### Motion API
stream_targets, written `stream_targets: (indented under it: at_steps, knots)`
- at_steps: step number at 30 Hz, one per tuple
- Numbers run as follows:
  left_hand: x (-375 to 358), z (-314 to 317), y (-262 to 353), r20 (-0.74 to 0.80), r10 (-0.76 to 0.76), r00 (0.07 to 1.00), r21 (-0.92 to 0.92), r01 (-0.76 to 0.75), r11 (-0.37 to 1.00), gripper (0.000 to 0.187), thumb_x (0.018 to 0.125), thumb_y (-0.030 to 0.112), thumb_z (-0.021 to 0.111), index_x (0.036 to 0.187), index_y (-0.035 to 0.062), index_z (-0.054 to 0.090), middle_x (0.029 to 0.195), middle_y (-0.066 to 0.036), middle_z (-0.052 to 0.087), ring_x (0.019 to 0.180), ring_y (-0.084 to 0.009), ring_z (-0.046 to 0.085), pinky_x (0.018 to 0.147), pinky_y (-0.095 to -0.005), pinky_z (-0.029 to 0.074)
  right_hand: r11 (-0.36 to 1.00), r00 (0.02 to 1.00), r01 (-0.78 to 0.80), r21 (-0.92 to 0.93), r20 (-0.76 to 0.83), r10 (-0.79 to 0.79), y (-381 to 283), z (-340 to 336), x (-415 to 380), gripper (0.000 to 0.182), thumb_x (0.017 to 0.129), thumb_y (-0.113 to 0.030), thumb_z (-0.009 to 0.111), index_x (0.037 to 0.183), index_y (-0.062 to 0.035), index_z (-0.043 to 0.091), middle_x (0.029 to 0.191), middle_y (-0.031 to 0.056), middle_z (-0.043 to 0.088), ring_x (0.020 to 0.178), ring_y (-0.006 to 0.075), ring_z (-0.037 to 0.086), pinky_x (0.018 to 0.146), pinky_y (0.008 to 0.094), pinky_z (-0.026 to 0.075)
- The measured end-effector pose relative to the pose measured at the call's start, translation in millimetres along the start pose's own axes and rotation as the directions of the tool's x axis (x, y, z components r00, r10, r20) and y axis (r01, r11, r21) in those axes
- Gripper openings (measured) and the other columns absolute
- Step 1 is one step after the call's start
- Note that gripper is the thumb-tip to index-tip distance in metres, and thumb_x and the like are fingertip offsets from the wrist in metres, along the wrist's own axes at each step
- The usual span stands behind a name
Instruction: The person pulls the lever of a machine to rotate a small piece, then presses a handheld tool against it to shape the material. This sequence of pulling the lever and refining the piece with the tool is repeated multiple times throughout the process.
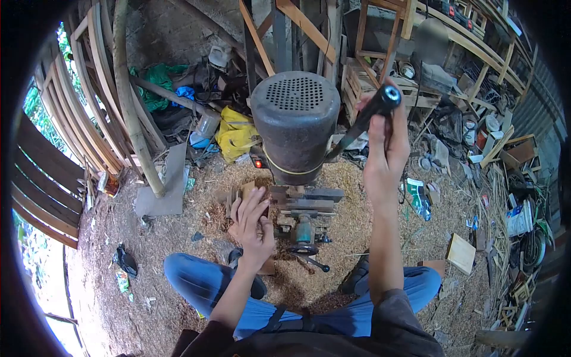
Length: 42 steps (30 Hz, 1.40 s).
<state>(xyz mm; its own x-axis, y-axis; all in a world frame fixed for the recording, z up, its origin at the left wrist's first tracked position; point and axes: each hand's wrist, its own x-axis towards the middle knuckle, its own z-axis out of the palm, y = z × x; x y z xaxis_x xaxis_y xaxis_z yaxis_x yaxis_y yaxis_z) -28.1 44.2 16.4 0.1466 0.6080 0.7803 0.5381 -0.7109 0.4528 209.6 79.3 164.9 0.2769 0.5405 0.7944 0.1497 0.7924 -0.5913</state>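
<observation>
A large dark motor housing (295,125) with a perforated top stands upright in front of me, part of a drill-press-like machine. My right hand (388,160) is raised beside it, fingers closed round the black grip of a lever handle (364,122) that angles up from the machine. My left hand (252,221) lies with fingers stretched out over a piece of wood (257,189) to the left of the machine's vise (306,205). A handwheel with a crank (304,249) sits at the vise's near end. The tool under the motor is hidden by the housing.
Wood shavings (339,285) cover the ground between my knees. A red-lit switch (258,164) is on the machine's left. A pale wood block (461,254) lies at right. A yellow cloth (235,134), a wooden crate (363,86) and clutter line the back.
</observation>
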Motion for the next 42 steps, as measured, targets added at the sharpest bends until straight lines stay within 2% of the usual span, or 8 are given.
stream_targets:
  at_steps: [4,9,13,15,20,28,37,42]
  knots:
    - [18,2,-1,0.039,-0.003,0.999,0.104,-0.001,0.995,0.055,0.083,-0.007,0.053,0.136,0.0058,0.051,0.149,-0.020,0.048,0.143,-0.0378,0.040,0.120,-0.0547,0.018,0.992,0.991,-0.127,-0.021,-0.031,0.126,9,-2,22,0.049,0.106,-0.016,0.051,0.149,0.0014,0.038,0.118,0.0085,0.060,0.108,0.0132,0.055,0.099,0.0288,0.042]
    - [24,17,-9,0.102,-0.011,0.995,0.185,-0.008,0.983,0.066,0.083,-0.003,0.054,0.147,0.0032,0.042,0.156,-0.022,0.038,0.148,-0.0376,0.031,0.122,-0.0546,0.009,0.996,0.999,-0.042,0.077,-0.020,0.043,15,-2,31,0.046,0.104,-0.020,0.055,0.142,0.0025,0.041,0.114,0.0088,0.060,0.103,0.0152,0.056,0.095,0.0316,0.044]
    - [28,29,-12,0.202,-0.049,0.978,0.190,0.010,0.982,0.070,0.082,-0.002,0.053,0.151,0.0031,0.039,0.157,-0.020,0.037,0.149,-0.0355,0.030,0.122,-0.0562,0.007,0.977,0.994,-0.110,0.185,0.001,0.112,1,-6,68,0.030,0.102,-0.029,0.050,0.110,-0.0008,0.051,0.091,0.0108,0.061,0.085,0.0185,0.060,0.082,0.0342,0.049]
    - [26,31,-12,0.206,-0.065,0.976,0.189,0.026,0.982,0.070,0.081,-0.002,0.053,0.150,0.0028,0.040,0.157,-0.020,0.038,0.149,-0.0356,0.030,0.122,-0.0569,0.007,0.902,0.942,-0.334,0.276,0.135,0.307,-5,-10,87,0.031,0.101,-0.032,0.050,0.096,-0.0017,0.052,0.072,0.0073,0.055,0.066,0.0166,0.053,0.066,0.0329,0.045]
    - [22,28,-16,0.167,-0.077,0.983,0.171,0.048,0.984,0.065,0.084,-0.001,0.053,0.148,0.0024,0.043,0.157,-0.021,0.038,0.149,-0.0359,0.030,0.122,-0.0562,0.008,0.891,0.961,-0.268,0.365,0.041,0.273,-2,9,78,0.038,0.100,-0.028,0.051,0.071,-0.0026,0.053,0.061,0.0012,0.049,0.053,0.0068,0.041,0.049,0.0254,0.030]
    - [30,29,-1,0.108,0.026,0.994,0.066,-0.033,0.997,0.060,0.085,-0.003,0.056,0.144,0.0056,0.050,0.154,-0.021,0.042,0.144,-0.0394,0.037,0.118,-0.0544,0.026,0.976,0.983,-0.062,0.209,0.183,0.024,-25,-16,-33,0.034,0.093,-0.021,0.056,0.066,-0.0007,0.052,0.059,0.0052,0.051,0.050,0.0144,0.045,0.046,0.0301,0.030]
    - [47,12,17,0.158,0.258,0.953,0.080,-0.273,0.959,0.054,0.080,-0.002,0.061,0.133,0.0077,0.061,0.152,-0.021,0.044,0.142,-0.0386,0.040,0.118,-0.0529,0.028,1.000,0.965,0.021,-0.001,0.260,-0.020,-47,-30,-133,0.024,0.078,-0.017,0.063,0.062,-0.0022,0.052,0.065,0.0086,0.053,0.064,0.0277,0.053,0.068,0.0402,0.042]
    - [42,30,19,0.363,0.108,0.926,0.189,-0.186,0.964,0.062,0.088,0.004,0.059,0.148,0.0100,0.047,0.162,-0.025,0.023,0.150,-0.0438,0.021,0.119,-0.0527,0.024,1.000,0.972,0.010,-0.019,0.235,-0.005,-48,-31,-158,0.029,0.080,-0.020,0.061,0.059,-0.0036,0.051,0.061,0.0049,0.053,0.062,0.0228,0.053,0.072,0.0413,0.044]
